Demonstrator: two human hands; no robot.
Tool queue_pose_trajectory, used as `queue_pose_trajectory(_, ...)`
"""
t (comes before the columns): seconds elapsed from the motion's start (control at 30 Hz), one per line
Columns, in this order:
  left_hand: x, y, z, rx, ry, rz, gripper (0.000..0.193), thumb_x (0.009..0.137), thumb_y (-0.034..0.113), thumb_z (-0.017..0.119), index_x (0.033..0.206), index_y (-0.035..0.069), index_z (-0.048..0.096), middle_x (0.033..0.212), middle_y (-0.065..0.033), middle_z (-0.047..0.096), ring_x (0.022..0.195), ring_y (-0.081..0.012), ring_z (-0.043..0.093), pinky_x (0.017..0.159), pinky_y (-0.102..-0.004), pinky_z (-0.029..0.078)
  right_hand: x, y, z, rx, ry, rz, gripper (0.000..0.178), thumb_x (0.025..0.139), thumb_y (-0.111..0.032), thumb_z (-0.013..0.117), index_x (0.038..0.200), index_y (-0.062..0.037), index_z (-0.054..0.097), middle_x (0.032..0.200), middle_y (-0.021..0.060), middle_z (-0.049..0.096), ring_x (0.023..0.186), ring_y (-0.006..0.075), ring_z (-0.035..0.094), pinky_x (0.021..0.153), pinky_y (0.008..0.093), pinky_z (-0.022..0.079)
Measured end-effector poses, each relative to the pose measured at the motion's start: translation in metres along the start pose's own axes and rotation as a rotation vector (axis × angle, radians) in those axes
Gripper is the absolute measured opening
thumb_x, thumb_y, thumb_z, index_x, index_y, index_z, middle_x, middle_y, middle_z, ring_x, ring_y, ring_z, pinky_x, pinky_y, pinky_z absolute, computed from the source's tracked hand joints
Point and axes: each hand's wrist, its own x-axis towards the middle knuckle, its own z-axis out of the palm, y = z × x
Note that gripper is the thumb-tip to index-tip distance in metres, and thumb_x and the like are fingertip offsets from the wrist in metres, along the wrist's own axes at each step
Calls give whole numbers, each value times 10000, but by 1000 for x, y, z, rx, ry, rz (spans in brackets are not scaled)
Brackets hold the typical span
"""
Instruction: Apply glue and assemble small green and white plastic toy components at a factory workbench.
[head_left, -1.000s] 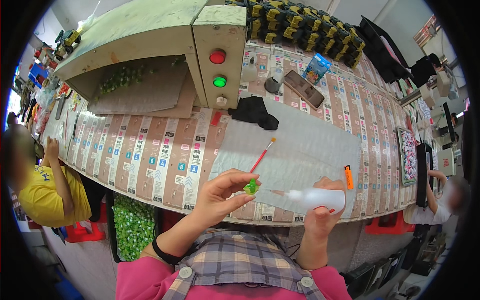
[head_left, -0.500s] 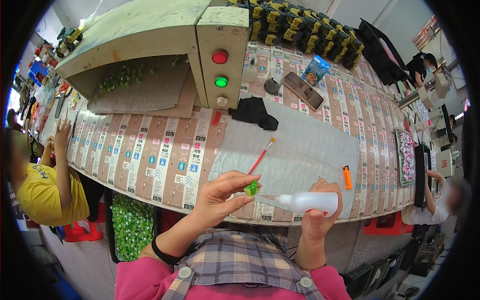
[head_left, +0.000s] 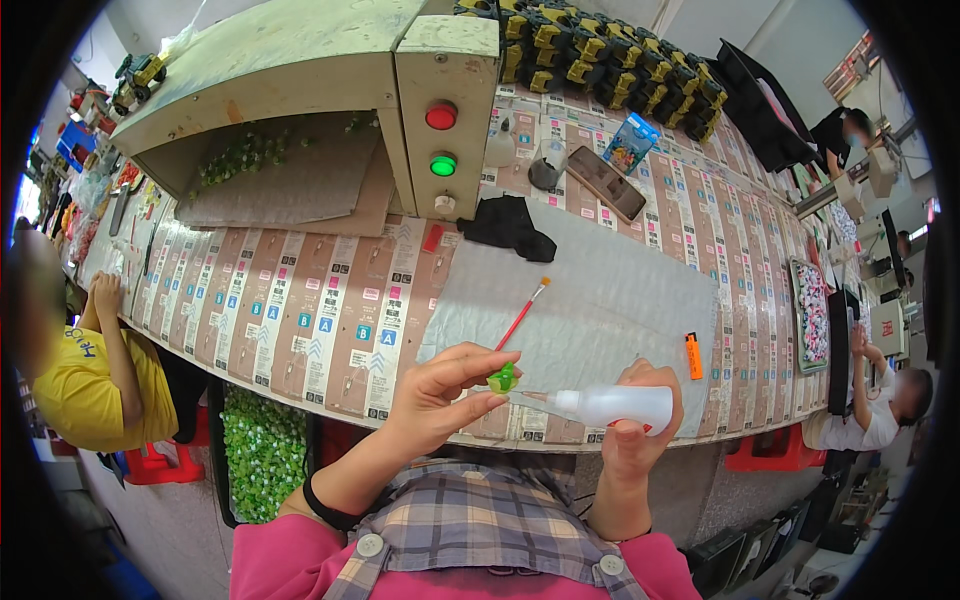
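Pinching left hand (head_left: 435, 392): a small green piece (head_left: 502, 378) is gripped between thumb and fingers, held up over the near edge of the patterned table (head_left: 240, 280).

Right hand (head_left: 640, 435): closed around a white bottle (head_left: 622, 404), which is held on its side; how hard it is being squeezed cannot be told.

Nozzle (head_left: 540, 397): aimed leftward, its thin tip brought right up to the green piece; whether the two are touching cannot be made out.

Progress at the fingertips: bottle and piece are already brought together, so the bottle's part of the work is judged to be under way. No drop can be seen, and whether anything has been applied is not shown. The piece is not yet set down, nor the bottle put aside.

Green heap (head_left: 265, 455): many similar pieces are gathered in a dark tub below the table's edge, at left; whether they are finished or waiting cannot be told.

Pale machine (head_left: 445, 60): more green bits (head_left: 240, 165) are seen inside its opening.

Grey sheet (head_left: 620, 290): a red-handled brush (head_left: 520, 318) is left lying there, untouched by either hand, with a black cloth (head_left: 505, 225) at the far edge.
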Motion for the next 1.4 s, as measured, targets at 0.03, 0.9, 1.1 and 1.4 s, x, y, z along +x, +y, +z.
queue_pose_trajectory(0.03, 0, 0, 0, 1, 1, -1, 372, 738, -54, 566, 1102, -62, 489, 991, -139, 516, 925, -191, 522, 802, -282, 418, 0, 0, 0, -3, -6, 4, 505, 627, -454, 703, 766, -44, 443, 631, -1, 369, 566, 89, 334, 496, 222, 238)
queue_pose_trajectory(0.9, 1, -4, -6, -79, 41, -51, 337, 783, -49, 513, 1118, -28, 490, 978, -97, 512, 910, -153, 518, 808, -259, 423, 58, 151, -95, -379, 347, 227, 366, 733, -67, 598, 1059, 19, 458, 987, 118, 547, 917, 161, 524, 762, 283, 423)
queue_pose_trajectory(1.1, 3, -2, -2, -60, 12, -66, 326, 798, -17, 513, 1123, -20, 487, 977, -93, 513, 915, -155, 518, 821, -269, 428, 50, 156, -83, -503, 330, 168, 366, 730, -75, 601, 1058, 8, 461, 986, 110, 549, 917, 209, 535, 800, 297, 404)
queue_pose_trajectory(1.4, 13, -6, 13, -261, 83, -126, 282, 759, 25, 590, 1008, 14, 458, 966, -120, 566, 939, -178, 548, 814, -299, 437, 15, 19, 17, -199, -439, 42, 321, 670, -33, 657, 964, 4, 535, 882, 72, 560, 838, 173, 532, 774, 265, 407)
